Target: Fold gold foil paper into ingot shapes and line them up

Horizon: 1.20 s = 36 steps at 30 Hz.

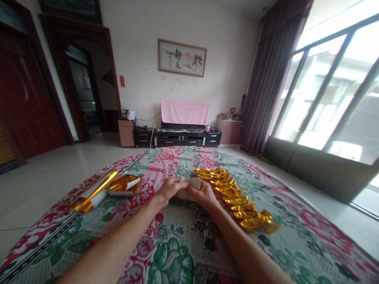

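Note:
Between both hands, just above the flowered cloth (pixel 174 228), is a piece of paper (pixel 185 194) with its whitish side facing me and folds along its upper part. My left hand (pixel 170 190) pinches its left side, thumb on the near face. On the other side, my right hand (pixel 204 193) grips it with the thumb pressed inward. The fingers behind the paper are hidden. To the right of my right hand lies a row of several folded gold foil ingots (pixel 232 192). Off to the left are a stack of gold foil sheets (pixel 126 184) with curled edges and a gold foil roll (pixel 100 187).
The cloth covers a broad rounded surface before me. Beyond it, across the tiled floor (pixel 53 173), stands a low black cabinet (pixel 177 139) with a pink towel (pixel 185 112) draped above it. A purple curtain (pixel 263 79) and large windows line the right; a doorway is left.

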Each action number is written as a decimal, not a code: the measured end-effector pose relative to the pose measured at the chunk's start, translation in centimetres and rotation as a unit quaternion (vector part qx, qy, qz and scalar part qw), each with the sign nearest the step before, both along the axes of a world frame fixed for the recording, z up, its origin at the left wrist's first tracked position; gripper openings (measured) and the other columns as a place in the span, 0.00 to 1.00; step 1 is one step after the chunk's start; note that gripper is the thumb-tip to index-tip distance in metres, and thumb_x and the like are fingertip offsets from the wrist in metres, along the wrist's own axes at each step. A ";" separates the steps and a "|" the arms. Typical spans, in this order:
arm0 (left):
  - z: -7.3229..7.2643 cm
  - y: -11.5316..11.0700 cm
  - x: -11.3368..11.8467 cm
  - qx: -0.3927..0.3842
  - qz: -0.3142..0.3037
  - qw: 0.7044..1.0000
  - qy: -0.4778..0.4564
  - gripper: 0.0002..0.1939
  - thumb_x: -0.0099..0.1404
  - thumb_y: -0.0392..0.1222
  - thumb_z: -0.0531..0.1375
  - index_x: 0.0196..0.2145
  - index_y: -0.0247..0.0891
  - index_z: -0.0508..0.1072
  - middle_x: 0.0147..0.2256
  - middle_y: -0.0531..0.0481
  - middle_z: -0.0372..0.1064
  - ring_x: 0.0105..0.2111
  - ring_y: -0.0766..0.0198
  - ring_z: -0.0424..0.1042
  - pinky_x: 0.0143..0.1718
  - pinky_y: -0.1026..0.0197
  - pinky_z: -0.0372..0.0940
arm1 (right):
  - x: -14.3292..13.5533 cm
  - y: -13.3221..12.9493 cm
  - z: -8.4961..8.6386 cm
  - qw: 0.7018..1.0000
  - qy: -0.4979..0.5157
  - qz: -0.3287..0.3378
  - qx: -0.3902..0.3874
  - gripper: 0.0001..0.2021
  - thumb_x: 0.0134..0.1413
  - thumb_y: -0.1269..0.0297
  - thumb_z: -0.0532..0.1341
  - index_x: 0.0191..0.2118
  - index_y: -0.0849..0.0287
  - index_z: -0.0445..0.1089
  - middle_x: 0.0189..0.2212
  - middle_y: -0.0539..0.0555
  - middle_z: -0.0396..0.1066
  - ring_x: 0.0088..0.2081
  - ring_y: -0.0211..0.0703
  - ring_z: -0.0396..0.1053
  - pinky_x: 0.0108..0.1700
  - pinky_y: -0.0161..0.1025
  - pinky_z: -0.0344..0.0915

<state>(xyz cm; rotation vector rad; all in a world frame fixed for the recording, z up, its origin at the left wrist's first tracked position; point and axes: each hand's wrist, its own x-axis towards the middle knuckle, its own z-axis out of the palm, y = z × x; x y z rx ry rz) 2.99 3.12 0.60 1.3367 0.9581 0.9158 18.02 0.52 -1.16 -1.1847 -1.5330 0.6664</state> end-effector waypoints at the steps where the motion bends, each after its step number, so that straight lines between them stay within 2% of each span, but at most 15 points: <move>1: 0.1 0.0 0.0 -0.002 0.012 1.000 0.011 0.20 0.46 0.49 0.63 0.34 0.33 0.75 0.21 0.51 0.70 0.19 0.67 0.65 0.20 0.66 0.57 | 0.0 0.0 0.1 1.000 0.003 0.002 -0.005 0.12 0.43 0.57 0.59 0.30 0.62 0.68 0.22 0.49 0.64 0.24 0.34 0.59 0.24 0.29 0.58; 6: 0.0 0.1 0.1 0.011 0.056 0.996 0.071 0.18 0.47 0.49 0.62 0.32 0.32 0.75 0.18 0.52 0.67 0.17 0.68 0.62 0.15 0.67 0.54 | 0.0 0.3 0.2 1.000 0.020 -0.010 -0.017 0.16 0.40 0.59 0.60 0.37 0.63 0.69 0.26 0.51 0.68 0.27 0.38 0.63 0.26 0.31 0.61; 11: -0.6 0.6 0.3 0.022 0.072 0.993 0.095 0.18 0.48 0.47 0.62 0.34 0.32 0.75 0.22 0.50 0.70 0.20 0.66 0.65 0.16 0.67 0.57 | -0.1 0.5 0.5 0.997 0.053 0.001 -0.056 0.18 0.39 0.62 0.59 0.41 0.62 0.67 0.26 0.50 0.69 0.27 0.38 0.65 0.27 0.32 0.61; 19: -1.0 1.0 0.0 0.049 0.132 0.984 0.107 0.16 0.49 0.48 0.60 0.32 0.33 0.75 0.22 0.49 0.71 0.21 0.65 0.67 0.16 0.67 0.57 | -0.3 0.5 0.3 0.984 0.170 -0.027 -0.050 0.14 0.39 0.61 0.59 0.35 0.62 0.66 0.24 0.50 0.69 0.24 0.36 0.64 0.25 0.31 0.59; 22: -0.9 1.0 0.0 0.059 0.141 0.980 0.126 0.15 0.50 0.48 0.60 0.31 0.33 0.76 0.21 0.50 0.70 0.21 0.64 0.67 0.16 0.67 0.56 | -0.6 0.5 0.3 0.978 0.202 -0.013 -0.049 0.15 0.38 0.60 0.61 0.35 0.61 0.65 0.21 0.47 0.67 0.21 0.34 0.62 0.24 0.31 0.58; 26: -0.8 0.9 0.1 0.071 0.150 0.975 0.147 0.15 0.49 0.47 0.60 0.28 0.32 0.76 0.20 0.50 0.69 0.21 0.65 0.66 0.16 0.67 0.54 | -1.0 0.2 0.5 0.981 0.191 0.014 -0.040 0.15 0.38 0.58 0.62 0.33 0.61 0.65 0.22 0.47 0.66 0.22 0.33 0.61 0.25 0.30 0.57; 30: -0.8 0.9 0.2 0.088 0.146 0.977 0.130 0.15 0.48 0.48 0.60 0.28 0.32 0.76 0.19 0.51 0.68 0.20 0.66 0.65 0.18 0.67 0.55 | -1.0 0.1 0.5 0.989 0.148 -0.006 -0.022 0.14 0.38 0.56 0.62 0.30 0.62 0.67 0.22 0.48 0.66 0.23 0.33 0.60 0.24 0.30 0.56; 36: -1.0 0.9 0.3 0.109 0.140 0.976 0.128 0.15 0.49 0.48 0.59 0.27 0.32 0.75 0.18 0.52 0.66 0.20 0.67 0.64 0.18 0.67 0.54 | -0.9 0.1 0.4 0.994 0.093 -0.020 -0.047 0.16 0.41 0.54 0.60 0.31 0.63 0.70 0.22 0.50 0.68 0.23 0.34 0.62 0.24 0.30 0.57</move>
